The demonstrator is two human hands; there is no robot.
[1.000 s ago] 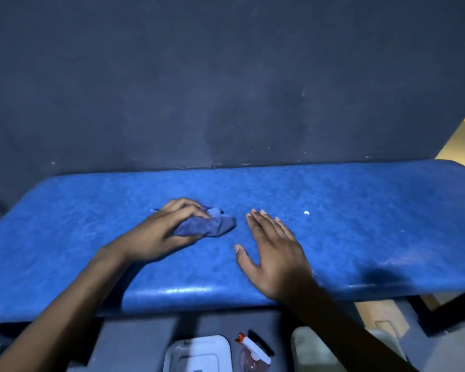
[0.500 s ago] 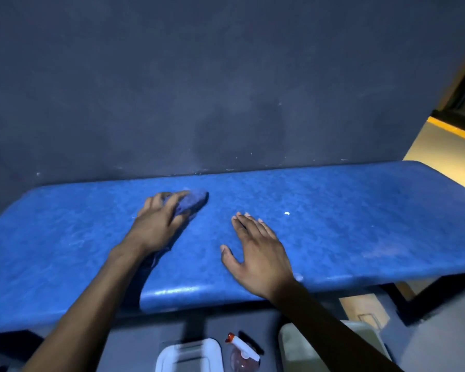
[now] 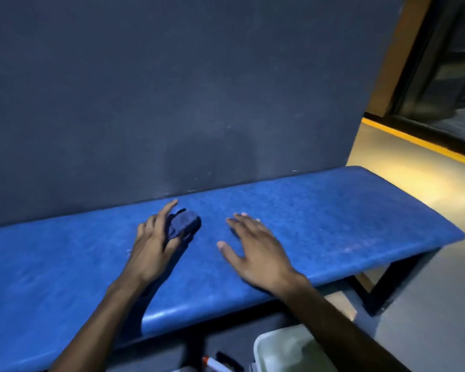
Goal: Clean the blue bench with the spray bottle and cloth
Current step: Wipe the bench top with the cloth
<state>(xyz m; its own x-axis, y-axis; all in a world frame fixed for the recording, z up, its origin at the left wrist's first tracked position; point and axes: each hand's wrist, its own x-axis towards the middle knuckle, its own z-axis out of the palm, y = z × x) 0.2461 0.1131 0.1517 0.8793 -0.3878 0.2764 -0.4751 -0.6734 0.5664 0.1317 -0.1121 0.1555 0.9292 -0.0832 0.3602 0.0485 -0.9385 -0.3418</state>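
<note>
The blue bench (image 3: pixel 333 218) runs across the view against a dark wall. My left hand (image 3: pixel 156 242) presses a bunched dark blue cloth (image 3: pixel 184 224) onto the bench top near its back edge, fingers wrapped around the cloth. My right hand (image 3: pixel 255 253) lies flat on the bench to the right of the cloth, fingers spread, holding nothing. The spray bottle (image 3: pixel 212 365), with a red and white nozzle, stands on the floor below the bench's front edge; only its top shows.
A dark grey wall (image 3: pixel 199 89) rises directly behind the bench. A white bin (image 3: pixel 282 347) sits on the floor under my right forearm. The bench's black frame leg (image 3: pixel 373 296) is at the right, with lit yellowish floor beyond.
My left hand has pushed the cloth away from me toward the back edge of the bench. The view has swung left and up, so more of the bench's right end shows.
</note>
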